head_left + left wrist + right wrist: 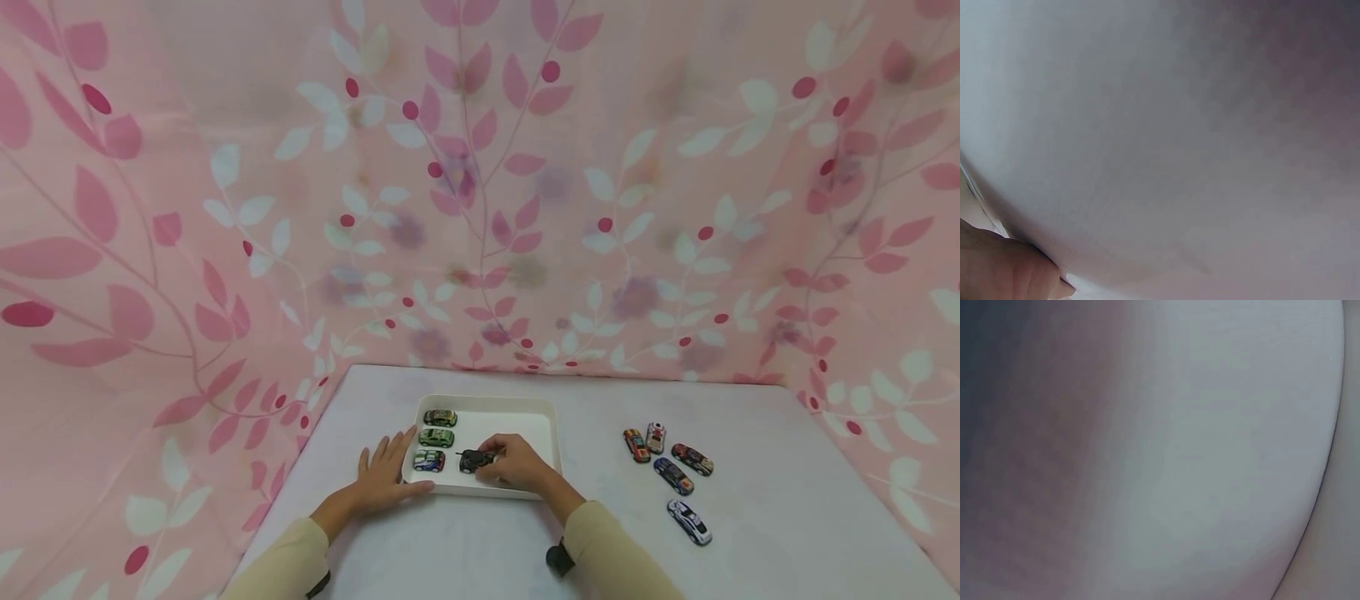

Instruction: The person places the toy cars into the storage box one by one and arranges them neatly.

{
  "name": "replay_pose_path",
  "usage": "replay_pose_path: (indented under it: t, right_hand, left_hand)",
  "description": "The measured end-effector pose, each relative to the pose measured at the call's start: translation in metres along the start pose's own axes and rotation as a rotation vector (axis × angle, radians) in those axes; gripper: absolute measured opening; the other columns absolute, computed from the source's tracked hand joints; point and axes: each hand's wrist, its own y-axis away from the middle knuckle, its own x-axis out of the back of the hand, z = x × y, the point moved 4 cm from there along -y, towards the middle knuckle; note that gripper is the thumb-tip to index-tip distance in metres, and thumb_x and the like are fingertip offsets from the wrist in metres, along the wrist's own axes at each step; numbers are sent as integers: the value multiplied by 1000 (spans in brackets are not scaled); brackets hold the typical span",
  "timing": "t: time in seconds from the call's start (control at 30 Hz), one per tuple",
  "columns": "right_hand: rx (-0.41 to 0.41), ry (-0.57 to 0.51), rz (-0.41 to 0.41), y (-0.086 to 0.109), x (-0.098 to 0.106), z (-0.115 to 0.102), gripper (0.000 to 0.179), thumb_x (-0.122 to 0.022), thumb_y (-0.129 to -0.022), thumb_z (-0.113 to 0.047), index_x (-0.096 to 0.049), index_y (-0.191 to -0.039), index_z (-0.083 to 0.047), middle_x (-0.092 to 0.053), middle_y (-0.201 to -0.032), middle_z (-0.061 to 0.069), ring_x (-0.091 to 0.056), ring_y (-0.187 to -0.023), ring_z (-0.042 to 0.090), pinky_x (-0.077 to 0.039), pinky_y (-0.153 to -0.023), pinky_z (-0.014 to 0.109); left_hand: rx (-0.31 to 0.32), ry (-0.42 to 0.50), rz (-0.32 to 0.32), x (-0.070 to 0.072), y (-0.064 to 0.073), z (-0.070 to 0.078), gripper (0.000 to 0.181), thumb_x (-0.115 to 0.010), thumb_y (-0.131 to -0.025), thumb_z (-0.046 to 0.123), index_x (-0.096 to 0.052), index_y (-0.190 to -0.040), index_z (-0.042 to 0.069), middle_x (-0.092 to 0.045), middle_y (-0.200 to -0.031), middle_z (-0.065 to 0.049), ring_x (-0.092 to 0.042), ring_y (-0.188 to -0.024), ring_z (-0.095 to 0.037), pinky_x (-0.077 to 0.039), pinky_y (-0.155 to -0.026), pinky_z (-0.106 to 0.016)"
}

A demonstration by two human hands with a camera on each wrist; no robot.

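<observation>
A white rectangular tray (pixel 517 406) stands on the table in the head view. Along its left side, one behind another, lie a yellow-green toy car (pixel 440 417), a green toy car (pixel 437 437) and a white, blue and green toy car (pixel 429 461). My right hand (pixel 517 462) pinches a black toy car (pixel 474 461) over the tray floor, just right of that column. My left hand (pixel 382 477) rests at the tray's left edge with fingers spread and thumb along the near rim. The left wrist view catches only part of the left hand (pixel 1007 265).
Right of the tray lie several more toy cars: an orange-red one (pixel 637 445), a white and red one (pixel 656 437), a dark red one (pixel 692 459), a blue one (pixel 673 476) and a white and purple one (pixel 688 522). A pink floral cloth (pixel 480 250) hangs behind the table.
</observation>
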Motion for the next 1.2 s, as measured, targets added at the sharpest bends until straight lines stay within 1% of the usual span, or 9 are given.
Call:
replay_pose_path:
  t: [0.13, 0.3, 0.37, 0.47, 0.63, 0.77, 0.93, 1.03, 1.2]
  right_hand:
    - [-2, 10, 1, -1, 0, 1, 35, -85, -74, -14, -70, -106, -8, -68, -96, 4, -57, -78, 14, -48, -57, 26]
    - [3, -7, -8, -2, -1, 1, 35, -85, -75, -13, -70, -105, -6, -68, -93, 3, -56, -69, 13, -48, -55, 27]
    - [6, 3, -10, -1, -1, 1, 34, -84, -75, -12, -70, -106, -6, -68, -92, 3, -55, -68, 12, -48, -55, 26]
    - [13, 24, -7, 0, -1, 1, 34, -84, -75, -12, -70, -106, -6, -68, -92, 3, -55, -67, 13, -47, -55, 26]
    - [24, 53, -14, -1, -1, -1, 34, -83, -76, -14, -70, -107, -6, -68, -92, 3, -54, -69, 12, -46, -56, 26]
    - [44, 88, -8, -4, 1, -4, 33, -82, -77, -15, -70, -107, -7, -69, -93, 2, -54, -69, 11, -46, -58, 25]
    - [69, 96, -1, -5, 3, -8, 39, -83, -76, -16, -69, -110, -5, -68, -98, 6, -55, -78, 14, -46, -67, 27]
    - [38, 70, 7, -5, 3, -6, 46, -82, -78, -22, -66, -118, -5, -64, -103, 7, -54, -84, 15, -46, -70, 29]
    - [-8, 34, 54, 0, 4, -4, 53, -73, -87, -39, -60, -127, -7, -59, -110, 10, -57, -83, 18, -49, -65, 32]
  left_hand:
    - [-21, 24, 18, 0, 1, 0, 109, -62, -78, 74, -13, -160, 22, -21, -162, -22, -10, -149, -50, 3, -112, -73]
    - [-21, 18, 29, -8, -5, -8, 110, -61, -77, 76, -10, -160, 25, -21, -163, -20, -10, -150, -48, 4, -112, -71]
    - [-12, 14, 21, -11, -7, -12, 111, -61, -76, 78, -10, -160, 26, -19, -164, -17, -9, -151, -45, 4, -113, -70]
    - [-12, 31, 23, -13, -8, -13, 112, -63, -75, 77, -11, -160, 25, -20, -164, -17, -8, -151, -46, 5, -113, -70]
    - [-6, 34, 14, -11, -8, -13, 113, -63, -75, 76, -9, -160, 26, -18, -165, -17, -7, -151, -45, 7, -113, -70]
    - [-9, 19, 13, -9, -10, -13, 111, -60, -77, 78, -7, -160, 27, -16, -165, -17, -5, -151, -45, 7, -113, -70]
    - [-21, 6, 22, -3, -9, -10, 111, -60, -77, 77, -7, -160, 26, -18, -164, -19, -7, -151, -46, 6, -113, -71]
    - [-33, 14, 16, -1, -5, -6, 111, -61, -77, 76, -9, -160, 24, -19, -163, -22, -9, -150, -48, 4, -112, -72]
    - [-46, 25, 8, 1, -2, -1, 110, -61, -78, 75, -11, -160, 21, -21, -162, -23, -10, -149, -50, 3, -112, -73]
